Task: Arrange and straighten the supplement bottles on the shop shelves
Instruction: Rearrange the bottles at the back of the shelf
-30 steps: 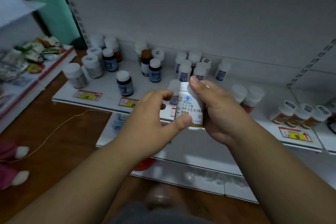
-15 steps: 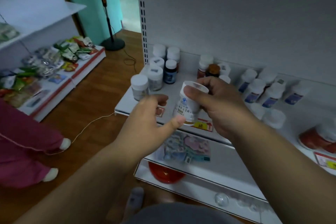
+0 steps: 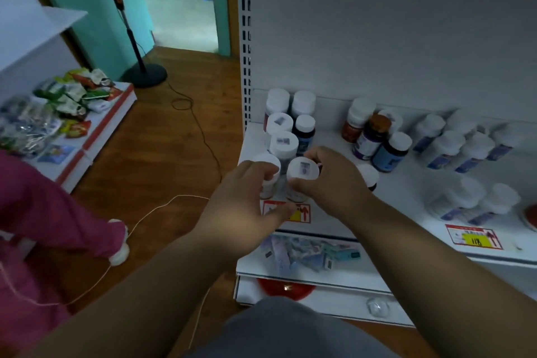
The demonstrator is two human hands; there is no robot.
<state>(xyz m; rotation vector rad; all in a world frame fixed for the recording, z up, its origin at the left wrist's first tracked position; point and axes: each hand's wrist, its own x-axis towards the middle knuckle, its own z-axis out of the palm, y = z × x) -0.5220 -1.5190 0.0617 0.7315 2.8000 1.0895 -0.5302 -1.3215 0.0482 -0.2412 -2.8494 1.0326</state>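
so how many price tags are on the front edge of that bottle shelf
2. One price tag sits at the left end of the shelf, partly covered by the left hand; the other is further right. More may be out of frame.

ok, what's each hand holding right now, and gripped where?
Right hand: white-capped bottle, held round its sides below the cap. Left hand: fingertips on the neighbouring bottle; firm grip unclear.

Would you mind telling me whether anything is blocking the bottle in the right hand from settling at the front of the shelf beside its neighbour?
Nothing visible blocks it. The right hand holds the white-capped bottle at the shelf front edge, right beside the bottle under the left hand. Whether its base touches the shelf cannot be told.
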